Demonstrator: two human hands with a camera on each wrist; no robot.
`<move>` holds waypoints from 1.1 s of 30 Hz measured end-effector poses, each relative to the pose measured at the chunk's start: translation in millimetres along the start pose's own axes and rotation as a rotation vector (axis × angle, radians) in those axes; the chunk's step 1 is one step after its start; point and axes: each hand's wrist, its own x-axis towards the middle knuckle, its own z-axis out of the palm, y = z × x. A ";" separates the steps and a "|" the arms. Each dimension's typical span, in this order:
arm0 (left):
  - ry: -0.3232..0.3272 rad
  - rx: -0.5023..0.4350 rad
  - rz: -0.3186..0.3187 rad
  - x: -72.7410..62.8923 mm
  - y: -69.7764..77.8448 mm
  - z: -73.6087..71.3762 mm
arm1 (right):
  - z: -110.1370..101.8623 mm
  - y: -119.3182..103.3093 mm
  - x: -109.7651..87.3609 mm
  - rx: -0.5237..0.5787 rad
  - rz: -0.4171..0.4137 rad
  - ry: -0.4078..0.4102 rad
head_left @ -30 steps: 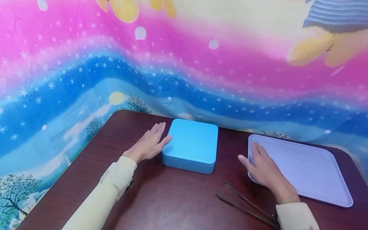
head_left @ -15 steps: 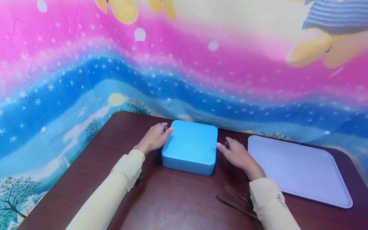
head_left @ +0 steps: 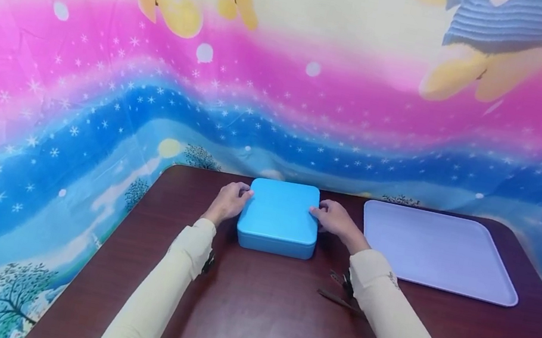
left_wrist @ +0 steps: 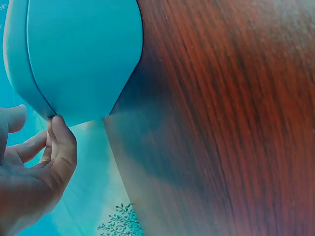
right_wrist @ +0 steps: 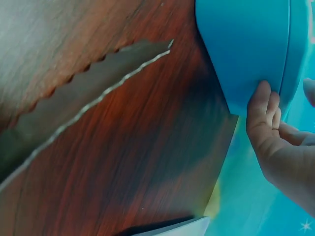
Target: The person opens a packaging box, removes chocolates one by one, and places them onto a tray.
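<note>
A light blue lidded box (head_left: 281, 213) stands on the dark wooden table near its back edge, its lid on. My left hand (head_left: 228, 201) is at the box's left side, thumb over the lid's top edge. In the left wrist view its bent fingertips (left_wrist: 60, 123) touch the wall at the lid seam. On the opposite side, my right hand (head_left: 339, 220) has its thumb on the lid's right edge. Its curled fingers (right_wrist: 261, 108) press the wall just by the seam in the right wrist view. Together the two hands grip the box from both sides.
A pale lilac tray (head_left: 438, 253) lies at the back right of the table (head_left: 255, 317). Dark tongs (head_left: 337, 299) with wavy edges lie partly under my right forearm. A printed cloth (head_left: 283, 99) hangs behind the table.
My right hand has moved left from over the tray to the box's right side. My left hand's fingers have bent in onto the left side. The box has stayed in place.
</note>
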 end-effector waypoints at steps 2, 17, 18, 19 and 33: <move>-0.007 -0.011 -0.015 0.5 -1.4 0.6 | 0.5 -0.3 1.9 0.025 0.026 0.006; 0.067 -0.062 -0.216 4.7 4.3 6.3 | 1.3 -23.5 -0.2 0.112 0.183 0.106; 0.067 -0.063 -0.224 5.4 4.4 6.5 | 1.1 -24.8 0.2 0.115 0.195 0.107; 0.066 -0.065 -0.233 5.5 4.5 6.3 | 1.0 -25.9 0.8 0.116 0.205 0.104; -0.006 -0.231 -0.345 5.8 4.4 5.1 | 0.3 -29.5 4.5 0.136 0.297 0.055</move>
